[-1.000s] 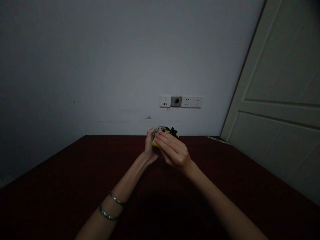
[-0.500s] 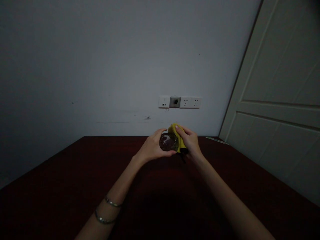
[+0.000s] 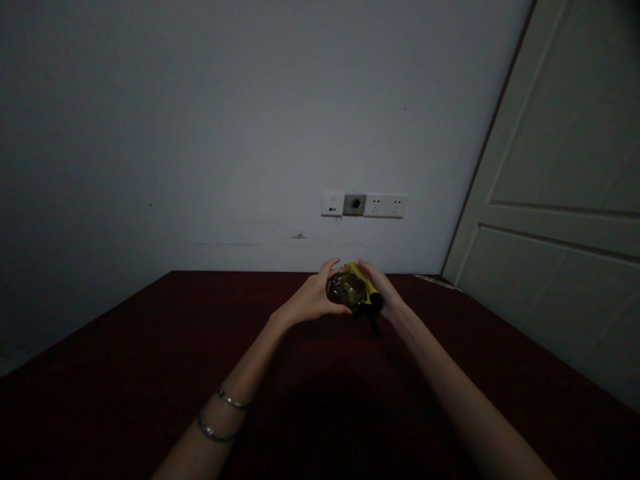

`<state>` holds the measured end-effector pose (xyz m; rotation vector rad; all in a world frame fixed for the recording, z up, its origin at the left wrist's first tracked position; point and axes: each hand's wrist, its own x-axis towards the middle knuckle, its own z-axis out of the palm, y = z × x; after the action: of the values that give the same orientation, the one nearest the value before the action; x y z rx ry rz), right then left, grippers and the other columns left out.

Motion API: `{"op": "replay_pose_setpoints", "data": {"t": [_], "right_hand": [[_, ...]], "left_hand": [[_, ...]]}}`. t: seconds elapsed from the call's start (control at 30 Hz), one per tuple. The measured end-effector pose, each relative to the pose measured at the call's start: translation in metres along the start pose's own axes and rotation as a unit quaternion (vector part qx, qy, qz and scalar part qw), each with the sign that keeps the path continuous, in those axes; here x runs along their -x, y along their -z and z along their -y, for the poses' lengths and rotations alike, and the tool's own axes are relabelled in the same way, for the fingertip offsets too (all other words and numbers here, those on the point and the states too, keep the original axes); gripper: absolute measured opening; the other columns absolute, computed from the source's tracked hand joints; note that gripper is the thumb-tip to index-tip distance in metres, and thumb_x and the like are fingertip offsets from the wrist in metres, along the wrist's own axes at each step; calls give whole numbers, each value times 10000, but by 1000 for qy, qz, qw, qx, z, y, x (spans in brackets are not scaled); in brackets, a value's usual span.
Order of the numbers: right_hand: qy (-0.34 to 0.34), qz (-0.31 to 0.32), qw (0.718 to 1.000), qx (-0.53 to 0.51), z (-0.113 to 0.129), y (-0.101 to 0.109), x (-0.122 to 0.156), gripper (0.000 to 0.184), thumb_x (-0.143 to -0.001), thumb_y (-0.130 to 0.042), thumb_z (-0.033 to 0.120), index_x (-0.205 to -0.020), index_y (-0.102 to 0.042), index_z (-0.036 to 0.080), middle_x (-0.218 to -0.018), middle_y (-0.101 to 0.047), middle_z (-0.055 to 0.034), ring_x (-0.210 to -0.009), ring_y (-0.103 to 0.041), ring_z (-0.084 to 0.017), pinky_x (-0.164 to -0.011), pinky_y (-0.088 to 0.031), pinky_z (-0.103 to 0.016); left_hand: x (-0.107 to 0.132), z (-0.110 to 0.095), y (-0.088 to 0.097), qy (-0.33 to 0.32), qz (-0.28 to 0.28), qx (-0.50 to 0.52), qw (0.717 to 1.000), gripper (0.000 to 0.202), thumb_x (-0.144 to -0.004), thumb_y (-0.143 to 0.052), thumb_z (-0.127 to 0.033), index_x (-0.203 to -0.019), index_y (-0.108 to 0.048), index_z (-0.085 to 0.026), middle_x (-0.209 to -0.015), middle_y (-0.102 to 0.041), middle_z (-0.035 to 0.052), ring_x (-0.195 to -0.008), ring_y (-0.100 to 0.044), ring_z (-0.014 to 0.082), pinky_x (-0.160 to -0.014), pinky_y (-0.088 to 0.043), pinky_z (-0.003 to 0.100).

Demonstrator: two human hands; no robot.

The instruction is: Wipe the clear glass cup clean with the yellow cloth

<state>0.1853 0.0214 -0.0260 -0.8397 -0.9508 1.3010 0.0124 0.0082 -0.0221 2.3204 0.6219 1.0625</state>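
A rounded, see-through glass vessel (image 3: 345, 289) is held up over the table; from this angle I cannot tell whether it is a cup or a jar. My left hand (image 3: 320, 293) curves around its left side, thumb below and fingers above. Against the vessel's right side lies a yellow cloth (image 3: 361, 275) with a dark part at its lower end. My right hand (image 3: 383, 287) is closed on this cloth and presses it to the glass; its fingers are partly hidden behind the cloth.
The dark red table (image 3: 225, 320) runs back to a pale wall (image 3: 240, 133) with several sockets and a switch (image 3: 364, 205). A white panelled door (image 3: 560, 200) stands at the right. A thin flat strip (image 3: 437, 283) lies at the table's back right.
The glass and both hands have moved slightly lower and to the right in view. My right hand has shifted behind the cloth, and more yellow shows through the glass.
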Motion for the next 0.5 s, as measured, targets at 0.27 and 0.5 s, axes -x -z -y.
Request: {"op": "replay_pose_setpoints", "data": {"t": [0.27, 0.5], "right_hand": [[-24, 7, 1000, -9, 0, -6, 5, 342, -822, -493, 474, -864, -655, 176, -845, -725, -96, -820, -678, -239, -761, -521, -352], [87, -81, 993, 27, -19, -10, -6, 387, -716, -579, 504, -911, -677, 185, -913, -722, -54, -866, -663, -227, -798, -493, -338]], "left_hand": [[-4, 21, -13, 65, -37, 128, 989, 1202, -514, -838, -288, -1446, -87, -183, -1365, -457, 189, -1267, -436, 288, -1083, -285, 503], [-8, 15, -8, 97, -71, 83, 989, 1276, -482, -846, -294, -1458, -34, -173, -1295, -535, 170, -1174, -531, 266, -1041, -356, 467]]}}
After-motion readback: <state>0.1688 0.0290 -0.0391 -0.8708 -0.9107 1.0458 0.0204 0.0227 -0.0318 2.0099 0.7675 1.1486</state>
